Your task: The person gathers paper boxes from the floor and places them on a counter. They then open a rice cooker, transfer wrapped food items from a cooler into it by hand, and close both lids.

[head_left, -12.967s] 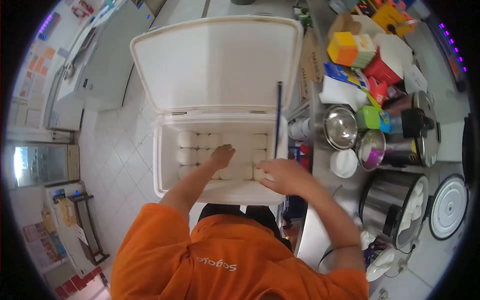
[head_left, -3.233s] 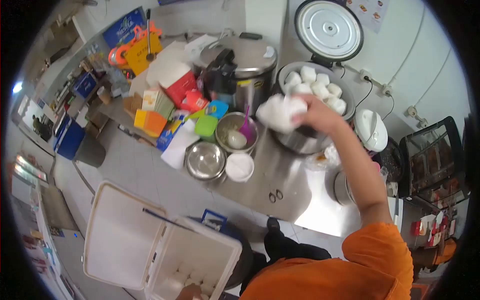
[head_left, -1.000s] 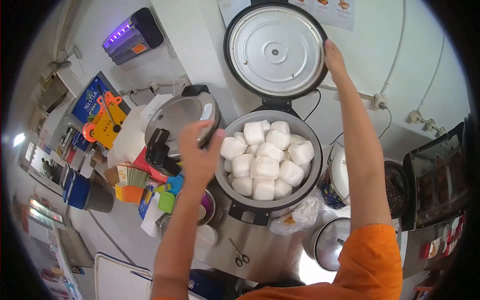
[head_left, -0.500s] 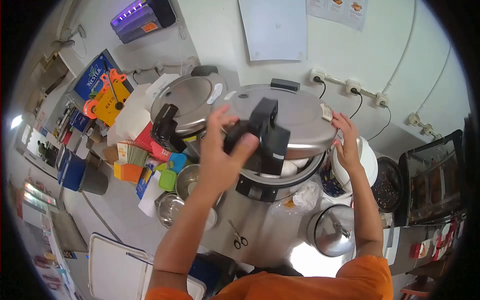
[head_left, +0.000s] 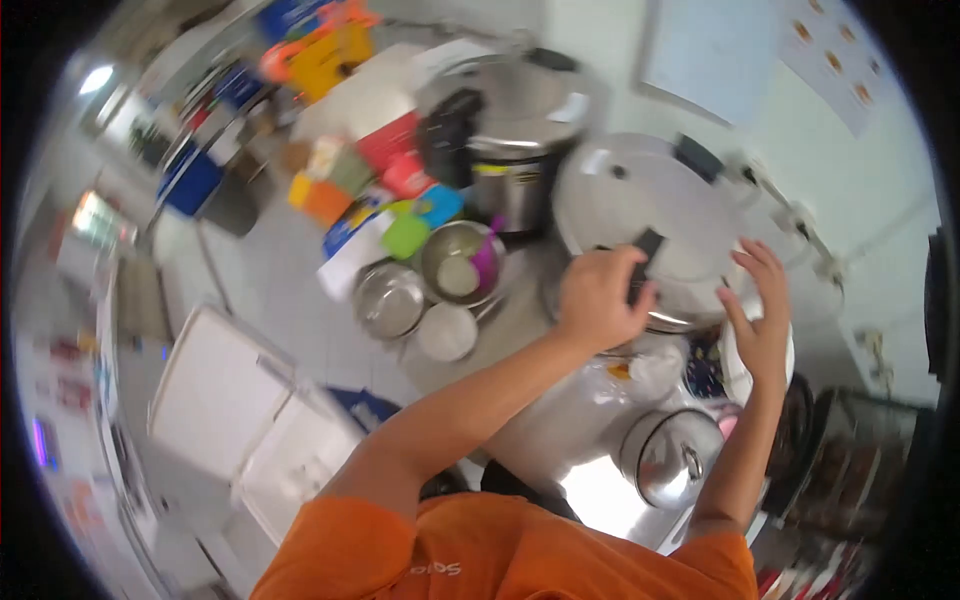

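A large rice cooker's round metal lid (head_left: 640, 195) lies over its pot against the wall, the body mostly hidden beneath the lid and my arms. My left hand (head_left: 600, 298) curls around the black lid handle (head_left: 645, 262) at the near rim, thumb on one side and fingers on the other. By the lid's right edge my right hand (head_left: 762, 310) is raised with fingers and thumb apart, holding nothing. A white-lidded tub (head_left: 778, 365) stands just behind that hand.
A second large cooker (head_left: 515, 150) stands left. Metal bowls (head_left: 390, 298) and a small white bowl (head_left: 447, 332) sit near the table's left edge. A glass-lidded pot (head_left: 672, 458) is at front right, with a crumpled plastic bag (head_left: 655, 368) behind it. An opened white cooler (head_left: 235, 400) stands lower left.
The lid, tilted up with white contents showing below, has come down over the pot. My right hand has left its rim. The view has turned, shifting the scene.
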The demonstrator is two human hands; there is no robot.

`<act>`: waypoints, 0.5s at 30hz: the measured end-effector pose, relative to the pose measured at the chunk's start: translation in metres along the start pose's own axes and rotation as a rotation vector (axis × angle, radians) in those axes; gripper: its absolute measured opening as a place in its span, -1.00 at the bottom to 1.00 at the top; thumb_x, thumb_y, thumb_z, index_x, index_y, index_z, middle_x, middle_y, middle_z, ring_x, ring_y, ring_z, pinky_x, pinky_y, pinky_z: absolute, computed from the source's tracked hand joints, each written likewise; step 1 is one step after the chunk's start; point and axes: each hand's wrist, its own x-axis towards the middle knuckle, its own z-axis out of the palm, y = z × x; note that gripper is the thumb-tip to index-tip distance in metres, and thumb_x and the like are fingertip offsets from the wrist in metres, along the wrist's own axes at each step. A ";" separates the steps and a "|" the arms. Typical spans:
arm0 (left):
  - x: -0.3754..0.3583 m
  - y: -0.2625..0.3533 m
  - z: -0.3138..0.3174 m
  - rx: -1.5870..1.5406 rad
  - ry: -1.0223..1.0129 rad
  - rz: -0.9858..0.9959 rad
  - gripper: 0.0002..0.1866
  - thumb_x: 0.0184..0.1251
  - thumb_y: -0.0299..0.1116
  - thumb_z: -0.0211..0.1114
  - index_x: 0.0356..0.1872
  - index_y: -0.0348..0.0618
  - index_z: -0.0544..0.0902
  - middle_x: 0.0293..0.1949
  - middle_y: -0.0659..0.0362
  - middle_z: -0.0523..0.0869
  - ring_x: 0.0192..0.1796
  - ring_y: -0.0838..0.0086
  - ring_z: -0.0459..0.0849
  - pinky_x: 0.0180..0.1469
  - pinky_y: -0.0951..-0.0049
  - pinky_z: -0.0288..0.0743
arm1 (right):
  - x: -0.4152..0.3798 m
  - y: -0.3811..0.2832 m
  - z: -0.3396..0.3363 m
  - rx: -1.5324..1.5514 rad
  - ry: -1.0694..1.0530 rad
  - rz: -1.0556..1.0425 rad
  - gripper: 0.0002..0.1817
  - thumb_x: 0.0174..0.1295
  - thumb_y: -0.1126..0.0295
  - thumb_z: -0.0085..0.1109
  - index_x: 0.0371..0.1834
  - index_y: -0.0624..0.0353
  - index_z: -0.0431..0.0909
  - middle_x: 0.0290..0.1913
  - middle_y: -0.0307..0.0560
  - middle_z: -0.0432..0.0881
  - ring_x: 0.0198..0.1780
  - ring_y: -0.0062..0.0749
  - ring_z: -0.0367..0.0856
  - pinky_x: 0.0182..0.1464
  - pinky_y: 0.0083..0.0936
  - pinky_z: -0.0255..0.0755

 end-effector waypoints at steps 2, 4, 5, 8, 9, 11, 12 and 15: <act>-0.003 0.004 -0.018 -0.115 -0.104 -0.087 -0.45 0.09 -0.20 0.46 0.08 -0.18 0.49 -0.04 -0.07 0.62 0.04 -0.02 0.58 0.13 0.08 0.41 | 0.012 -0.056 -0.003 0.132 0.021 -0.045 -0.57 0.16 0.43 0.30 0.14 0.18 0.58 0.34 0.02 0.52 0.43 0.02 0.36 0.45 -0.14 0.17; -0.029 -0.007 -0.050 -0.170 0.023 0.053 -0.37 0.10 -0.14 0.48 0.14 -0.21 0.47 0.15 -0.11 0.48 0.28 -0.04 0.41 0.34 0.03 0.25 | 0.013 -0.110 -0.013 0.139 -0.061 -0.198 -0.55 0.22 0.37 0.25 0.18 0.24 0.54 0.36 0.13 0.49 0.43 0.05 0.37 0.45 -0.13 0.16; -0.051 -0.018 -0.075 -0.123 0.065 0.043 -0.28 0.05 -0.12 0.52 0.19 -0.24 0.43 0.25 -0.12 0.36 0.39 -0.08 0.26 0.45 -0.06 0.08 | 0.009 -0.124 -0.014 0.168 -0.099 -0.266 -0.53 0.23 0.33 0.24 0.20 0.25 0.52 0.35 0.17 0.48 0.41 0.09 0.38 0.45 -0.12 0.16; -0.125 -0.081 -0.242 0.310 0.172 -0.156 -0.17 -0.04 -0.10 0.56 0.23 -0.29 0.39 0.30 -0.15 0.33 0.40 -0.12 0.24 0.48 -0.09 -0.01 | -0.017 -0.155 -0.005 0.294 -0.249 -0.365 -0.47 0.25 0.25 0.23 0.23 0.30 0.48 0.33 0.26 0.48 0.36 0.16 0.42 0.43 -0.10 0.19; -0.151 -0.115 -0.324 0.595 0.354 -0.167 -0.19 0.00 -0.09 0.54 0.24 -0.28 0.41 0.29 -0.15 0.37 0.38 -0.09 0.28 0.44 -0.09 0.04 | -0.025 -0.161 0.003 0.354 -0.360 -0.332 -0.48 0.28 0.22 0.22 0.24 0.30 0.47 0.31 0.24 0.51 0.37 0.11 0.43 0.43 -0.11 0.19; -0.194 -0.163 -0.495 1.133 0.623 -0.393 -0.25 0.12 0.00 0.48 0.24 -0.24 0.44 0.24 -0.11 0.47 0.33 -0.05 0.35 0.39 -0.14 0.09 | -0.041 -0.187 0.017 0.414 -0.494 -0.270 -0.49 0.27 0.25 0.25 0.23 0.30 0.49 0.25 0.17 0.56 0.31 -0.02 0.49 0.39 -0.17 0.25; -0.226 -0.173 -0.569 1.464 0.675 -0.350 -0.23 0.19 0.13 0.40 0.26 -0.22 0.43 0.25 -0.08 0.48 0.35 -0.02 0.36 0.38 -0.30 0.05 | -0.055 -0.197 0.027 0.418 -0.516 -0.285 -0.49 0.27 0.25 0.25 0.23 0.30 0.49 0.25 0.17 0.56 0.31 -0.02 0.49 0.39 -0.17 0.25; -0.289 -0.165 -0.712 1.603 0.348 -0.937 -0.17 0.31 0.35 0.11 0.41 -0.04 0.38 0.37 0.03 0.44 0.50 0.02 0.23 0.40 -0.55 -0.13 | -0.071 -0.250 0.062 0.437 -0.659 -0.203 -0.49 0.11 0.39 0.32 0.17 0.27 0.55 0.16 0.02 0.65 0.20 -0.13 0.57 0.33 -0.26 0.31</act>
